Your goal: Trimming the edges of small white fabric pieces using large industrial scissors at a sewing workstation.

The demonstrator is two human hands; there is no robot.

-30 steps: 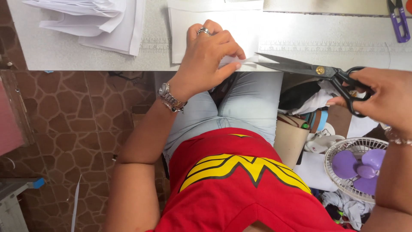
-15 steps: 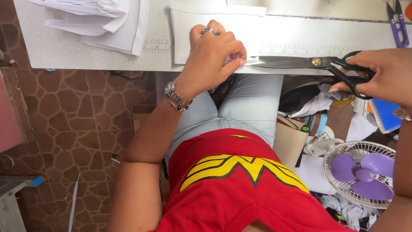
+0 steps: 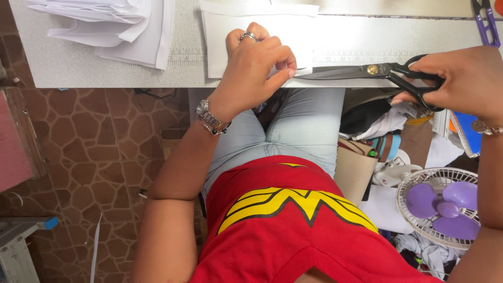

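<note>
**Sheet at the edge, scissors to its right**

A sheet [image 3: 246, 31] lies on the surface [image 3: 78, 68] at its near edge, under the left hand [image 3: 254, 65]. To the sheet's right, the scissors [image 3: 367, 69] lie along that edge, their handles in the right hand [image 3: 461, 78]. A stack of sheets [image 3: 110, 26] sits on the surface well to the left. Below the right hand, a fan [image 3: 443, 207] stands on the floor.
</note>
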